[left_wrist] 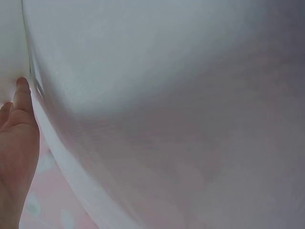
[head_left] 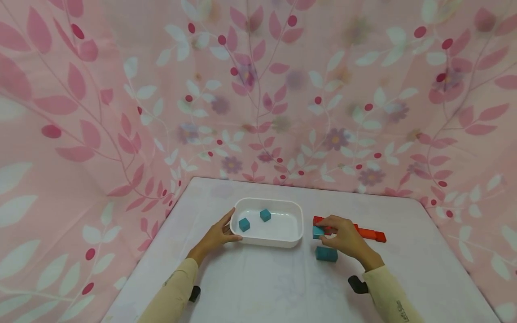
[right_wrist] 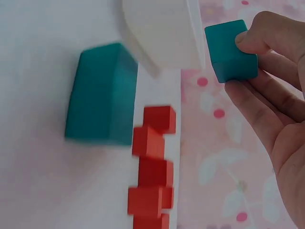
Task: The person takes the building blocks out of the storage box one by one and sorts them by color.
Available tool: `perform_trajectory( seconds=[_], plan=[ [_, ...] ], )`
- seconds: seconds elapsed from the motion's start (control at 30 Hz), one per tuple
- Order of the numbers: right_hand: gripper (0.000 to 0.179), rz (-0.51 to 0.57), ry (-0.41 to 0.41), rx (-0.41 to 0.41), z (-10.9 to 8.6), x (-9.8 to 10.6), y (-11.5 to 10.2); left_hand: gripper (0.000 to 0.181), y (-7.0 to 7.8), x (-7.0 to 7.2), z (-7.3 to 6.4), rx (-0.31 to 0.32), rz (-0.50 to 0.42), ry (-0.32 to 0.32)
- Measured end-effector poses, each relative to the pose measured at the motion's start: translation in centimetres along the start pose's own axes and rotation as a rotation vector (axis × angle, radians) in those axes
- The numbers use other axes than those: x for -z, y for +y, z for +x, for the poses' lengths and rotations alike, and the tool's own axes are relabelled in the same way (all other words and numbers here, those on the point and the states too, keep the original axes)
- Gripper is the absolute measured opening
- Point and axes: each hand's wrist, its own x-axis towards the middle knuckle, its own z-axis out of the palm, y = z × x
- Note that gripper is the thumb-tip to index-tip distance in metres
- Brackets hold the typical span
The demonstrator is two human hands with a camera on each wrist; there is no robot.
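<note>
A white tray (head_left: 268, 243) stands on the table with two teal cubes inside, one cube (head_left: 244, 224) near its left end and another cube (head_left: 265, 215) near the middle. My left hand (head_left: 220, 231) grips the tray's left end, thumb at the front corner and fingers along the far side. In the left wrist view, the left hand (left_wrist: 18, 138) is at the frame's edge, fingertips against the tray. My right hand (head_left: 343, 234) pinches a teal cube (right_wrist: 231, 50) between thumb and fingers, just right of the tray, above the table.
Teal cubes (head_left: 326, 254) lie side by side on the table in front of the right hand. A row of several red cubes (head_left: 366, 233) runs beyond and to the right of that hand, which partly hides it. Pink floral cloth (head_left: 258, 112) hangs behind the table (head_left: 250, 287).
</note>
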Motion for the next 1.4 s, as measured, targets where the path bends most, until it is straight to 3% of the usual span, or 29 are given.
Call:
perform_trajectory(
  seconds=[0.27, 0.5, 0.77, 1.17, 1.4],
  plan=[
    [0.038, -0.029, 0.022, -0.090, -3.5, 2.0, 2.1, 0.109, 0.0, 0.0, 0.1, 0.009, -0.015, -0.005],
    [0.037, -0.035, 0.034, -0.135, -5.3, 2.3, 4.0, 0.109, -0.1, -0.1, 0.1, 0.013, -0.026, 0.002],
    [0.035, -0.010, 0.019, -0.193, -5.9, 1.1, 5.7, 0.110, 0.0, -0.1, 0.1, 0.006, -0.060, 0.000],
    [0.040, -0.009, -0.005, -0.318, -5.9, -0.1, 5.9, 0.108, -0.1, -0.1, 0.0, 0.013, -0.042, 0.005],
    [0.040, -0.003, 0.001, -0.328, -5.9, -0.5, 6.3, 0.108, 0.1, -0.2, 0.0, 0.011, -0.056, -0.007]
  ],
)
